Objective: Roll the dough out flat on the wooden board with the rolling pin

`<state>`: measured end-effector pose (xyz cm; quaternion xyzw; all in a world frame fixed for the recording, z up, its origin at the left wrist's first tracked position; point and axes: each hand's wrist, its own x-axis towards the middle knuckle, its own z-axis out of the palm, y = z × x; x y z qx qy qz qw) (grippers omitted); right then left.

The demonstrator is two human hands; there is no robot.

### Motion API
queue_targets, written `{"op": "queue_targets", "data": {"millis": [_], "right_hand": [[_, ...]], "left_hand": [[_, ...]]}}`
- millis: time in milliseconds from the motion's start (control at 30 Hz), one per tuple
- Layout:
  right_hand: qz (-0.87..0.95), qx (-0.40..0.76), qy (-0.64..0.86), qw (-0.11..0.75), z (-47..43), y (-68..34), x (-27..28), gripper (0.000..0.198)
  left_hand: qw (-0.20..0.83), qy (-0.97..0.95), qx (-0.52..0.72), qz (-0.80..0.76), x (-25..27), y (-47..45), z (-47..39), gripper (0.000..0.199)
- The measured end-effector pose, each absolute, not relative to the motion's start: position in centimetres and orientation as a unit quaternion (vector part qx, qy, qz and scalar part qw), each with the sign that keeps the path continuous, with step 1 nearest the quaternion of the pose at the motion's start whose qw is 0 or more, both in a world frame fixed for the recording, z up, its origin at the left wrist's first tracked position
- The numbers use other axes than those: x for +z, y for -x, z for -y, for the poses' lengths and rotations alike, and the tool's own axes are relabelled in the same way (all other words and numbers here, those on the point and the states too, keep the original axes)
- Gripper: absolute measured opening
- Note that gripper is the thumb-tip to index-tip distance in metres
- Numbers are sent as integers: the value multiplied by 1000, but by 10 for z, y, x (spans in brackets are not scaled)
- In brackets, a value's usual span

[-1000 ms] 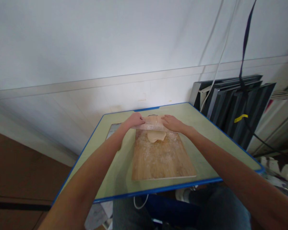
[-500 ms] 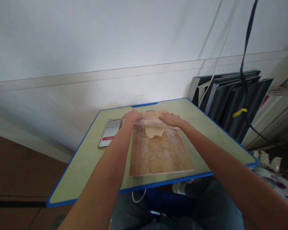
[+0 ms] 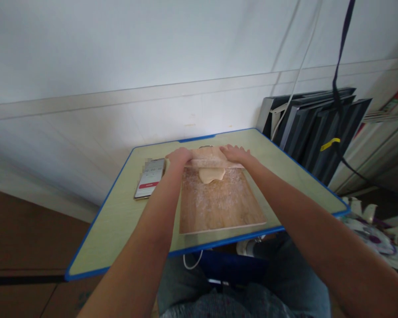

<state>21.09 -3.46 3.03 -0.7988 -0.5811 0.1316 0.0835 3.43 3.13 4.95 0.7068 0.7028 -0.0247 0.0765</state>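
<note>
Over one board (image 3: 222, 205), left hand (image 3: 180, 155) and right hand (image 3: 235, 154) holding one rolling pin (image 3: 207, 164), one dough piece (image 3: 211, 175) partly beneath.

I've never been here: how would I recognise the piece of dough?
Find the pale green table with blue edging, then the wooden board on it. Near the board's far end, on the near side of the floury rolling pin, the dough is the flat, wavy-edged cream patch, paler than the wood.

Phone (image 3: 149, 180) face-up; dark panels (image 3: 328, 132) by wall (image 3: 135, 44); yellow tag (image 3: 330, 144) on black cord (image 3: 346, 22)
</note>
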Motion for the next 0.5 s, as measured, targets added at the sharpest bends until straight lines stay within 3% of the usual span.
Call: {"op": "queue_targets", "data": {"millis": [300, 500], "right_hand": [[587, 138, 794, 79, 34, -212, 24, 64], [589, 125, 796, 65, 41, -207, 26, 54]], "left_hand": [[46, -697, 25, -715, 48, -37, -25, 39], [33, -706, 43, -706, 46, -36, -23, 42]]}}
